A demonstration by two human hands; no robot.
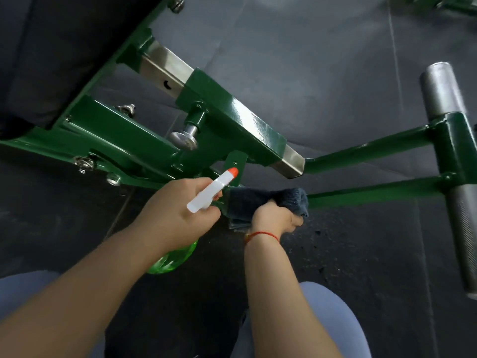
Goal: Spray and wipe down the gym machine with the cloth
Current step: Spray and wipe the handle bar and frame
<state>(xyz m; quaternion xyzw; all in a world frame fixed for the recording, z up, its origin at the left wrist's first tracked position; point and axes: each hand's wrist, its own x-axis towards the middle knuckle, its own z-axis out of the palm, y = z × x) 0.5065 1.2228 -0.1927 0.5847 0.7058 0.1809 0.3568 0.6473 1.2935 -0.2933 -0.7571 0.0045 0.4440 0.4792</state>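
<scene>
The gym machine's green steel frame [232, 117] crosses the view, with a black pad [44, 60] at upper left. My left hand [178, 210] grips a spray bottle; its white head with the orange nozzle [214, 189] points up toward the frame, and its green body [173, 259] shows under my wrist. My right hand [273, 218] grips a dark blue cloth [260, 200] bunched against the lower green bar [374, 192], just right of the nozzle.
Two green bars run right to a crosspiece with knurled metal handles [444, 91]. A silver pull pin [184, 139] and several bolts stick out of the frame. Dark rubber floor [322, 73] lies all around. My knees in pale trousers [330, 319] are at the bottom.
</scene>
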